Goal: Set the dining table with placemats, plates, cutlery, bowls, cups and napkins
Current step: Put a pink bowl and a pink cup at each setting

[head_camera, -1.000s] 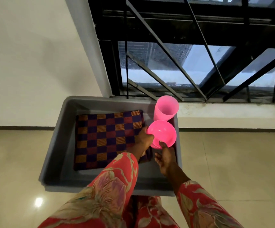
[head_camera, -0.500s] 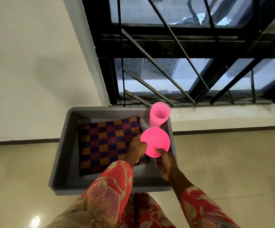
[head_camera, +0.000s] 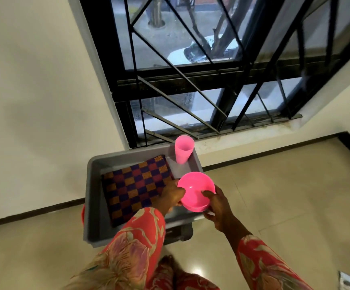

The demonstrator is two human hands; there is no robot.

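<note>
Pink plastic fills both hands: the bowl (head_camera: 196,193) now sits higher and nearer the person than it did a second ago, lifted above the near right corner of the grey tub (head_camera: 92,185) rather than low beside the cup. The left hand (head_camera: 173,196) curls its fingers against the bowl's left rim, and the right hand (head_camera: 218,208) grips the right rim, thumb hooked over the edge into the bowl. That rise suggests the bowl is being taken out to carry to the dining table, which is not in view, so the setting itself looks hardly begun. By count: one bowl, held; one pink cup (head_camera: 183,149) standing upright in the tub's far right corner; one checked woven placemat (head_camera: 136,185) lying flat on the tub's floor. No plates, cutlery or napkins are visible.
</note>
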